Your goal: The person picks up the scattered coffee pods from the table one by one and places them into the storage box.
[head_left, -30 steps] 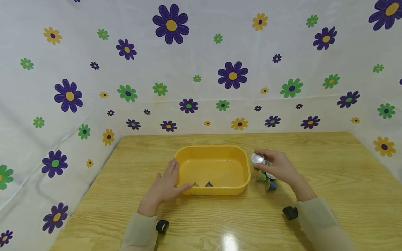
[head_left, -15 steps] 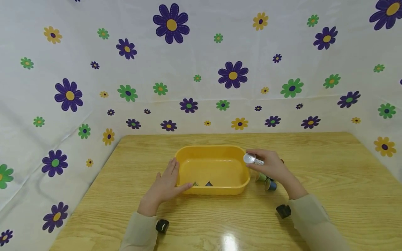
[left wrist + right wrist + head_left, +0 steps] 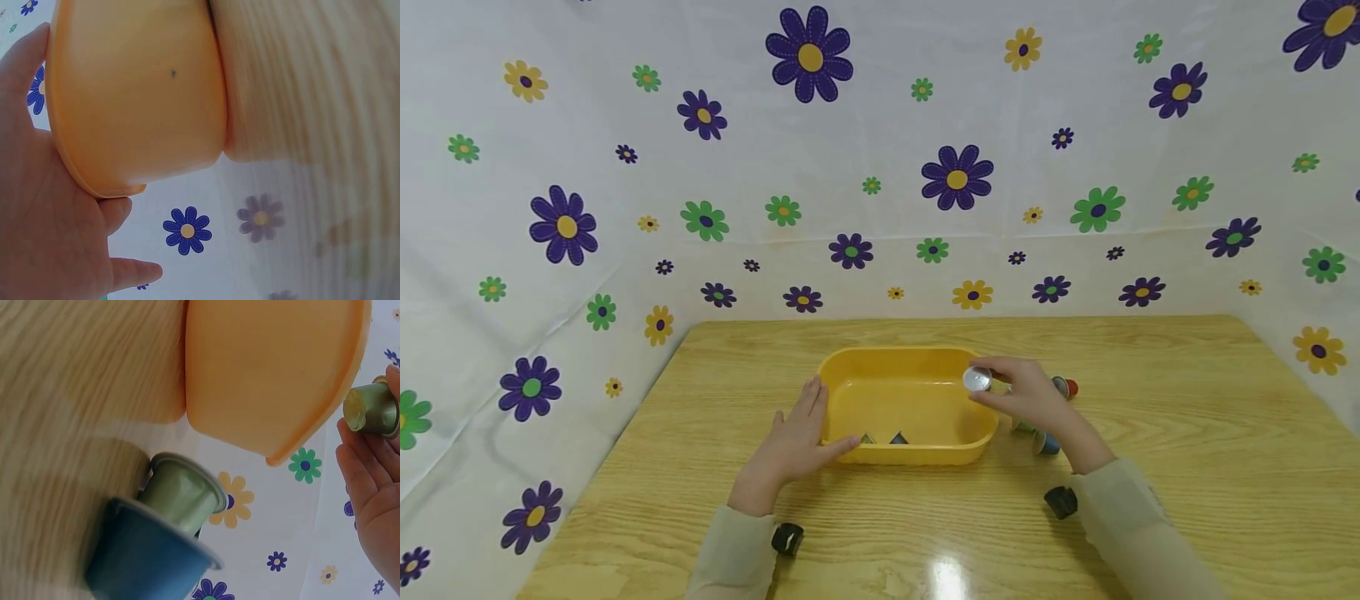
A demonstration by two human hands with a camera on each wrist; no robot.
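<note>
Right hand (image 3: 1030,393) pinches a coffee capsule (image 3: 977,379) by the right rim of the yellow tub (image 3: 910,455).
Left hand (image 3: 792,448), straight-fingered, touches the tub's left; only the right wrist view shows the capsule as green.

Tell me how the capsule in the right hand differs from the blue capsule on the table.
The held capsule is green, while the blue capsule is blue. The held capsule is pinched in the right hand, off the table; the blue capsule rests on it. Both are cup-shaped with a rim.
</note>
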